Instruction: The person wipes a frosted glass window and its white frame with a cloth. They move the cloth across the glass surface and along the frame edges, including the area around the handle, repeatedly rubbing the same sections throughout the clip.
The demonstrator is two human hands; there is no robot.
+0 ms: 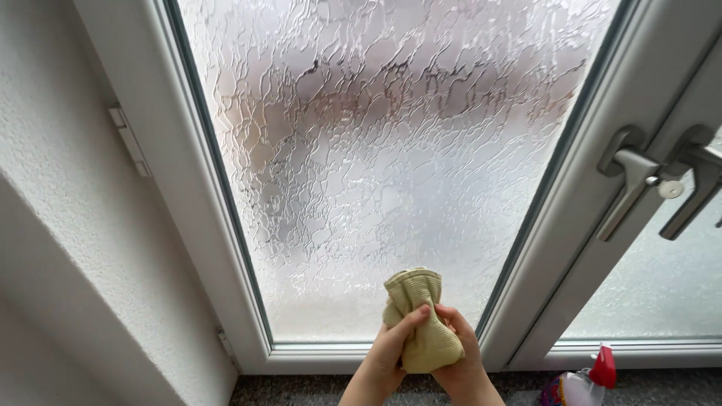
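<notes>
Holding a bunched yellow cloth (pixel 421 319) between both hands, the person stands close to a white-framed door and looks down at its lower part. The left hand (pixel 391 349) wraps around the cloth from the left side, its fingers (pixel 412 319) curled over the front of the fabric and clamped on it. The right hand (pixel 459 353) closes on the cloth from the right and from behind, with its fingertips pressed into the folds. The cloth is crumpled into a thick wad, its upper end sticking up above both hands, and it sits in front of the bottom edge of the frosted glass pane (pixel 383 150); whether it touches the glass cannot be told.

The pane has a rippled, crackled texture and fills most of the view. A white frame (pixel 226 248) runs around it, with a small hinge cover (pixel 129 140) on the left, beside a rough white wall (pixel 68 225). To the right, two metal door handles (pixel 639 180) point downward on the frame. A spray bottle (pixel 587 383) with a red trigger stands on the grey carpet (pixel 301 391) at the lower right, near the right hand but apart from it.
</notes>
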